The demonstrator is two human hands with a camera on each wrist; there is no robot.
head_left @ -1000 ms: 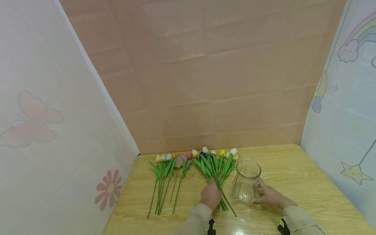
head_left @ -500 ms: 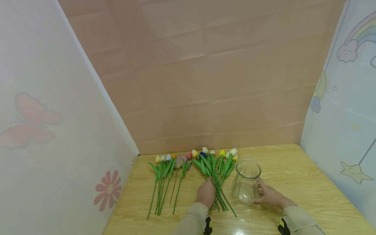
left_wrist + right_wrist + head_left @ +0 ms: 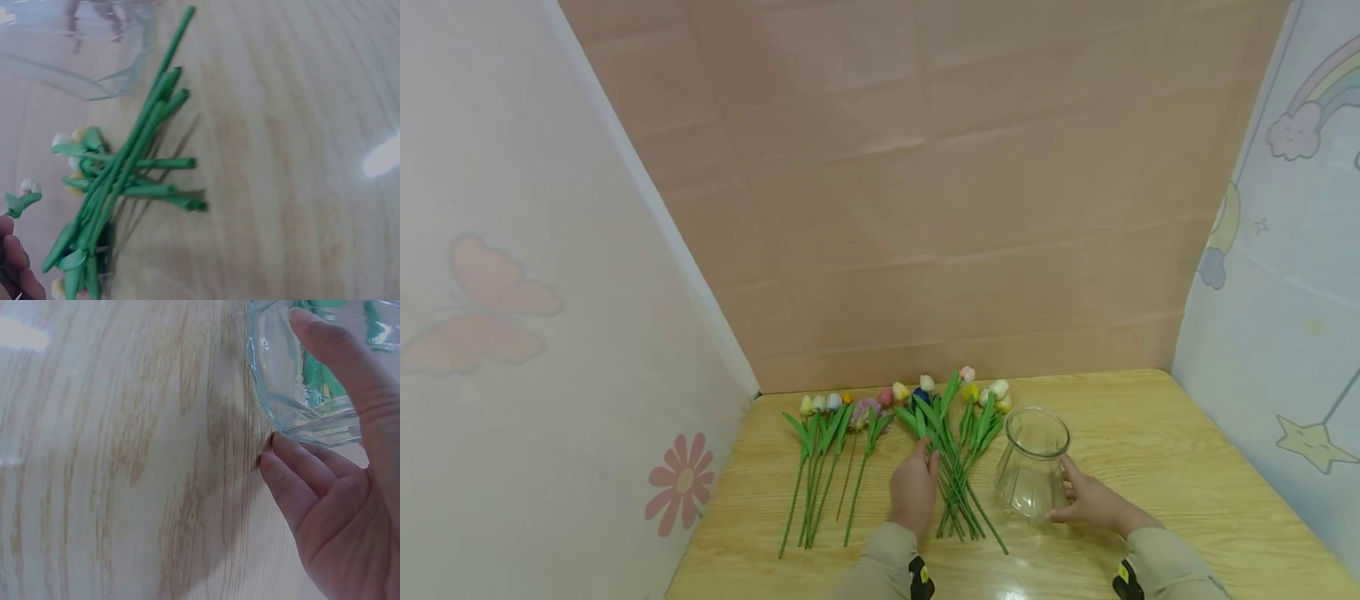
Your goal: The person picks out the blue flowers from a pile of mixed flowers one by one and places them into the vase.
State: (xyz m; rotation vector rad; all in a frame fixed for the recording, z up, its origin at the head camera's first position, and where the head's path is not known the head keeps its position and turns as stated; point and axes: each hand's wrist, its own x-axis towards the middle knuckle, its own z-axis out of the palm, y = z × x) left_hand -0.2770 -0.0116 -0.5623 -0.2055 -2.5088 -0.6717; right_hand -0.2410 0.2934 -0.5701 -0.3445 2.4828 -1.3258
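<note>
A pink-and-white artificial tulip (image 3: 30,187) rises just above the curled fingers of my left hand (image 3: 913,492), which pinches its stem at the left side of a bunch of tulips (image 3: 957,492). White, yellow and blue heads top this bunch; its crossed green stems lie on the table, fanned at their lower ends. To the right stands an upright clear glass vase (image 3: 1032,483) with a round rim and no flowers in it. My right hand (image 3: 1097,505) cups the vase's right side low down, thumb and fingers spread about the glass.
A second group of flowers (image 3: 816,475), with several tulips and a purple bloom (image 3: 867,410), lies at the left of the wooden table (image 3: 1157,467). Brown sheeting (image 3: 940,208) closes the back; printed white panels (image 3: 587,350) stand at both sides.
My left hand has left the crossing of the stems and moved left and slightly up. The pink-and-white tulip's head has shifted up and right. My right hand and the vase keep their places.
</note>
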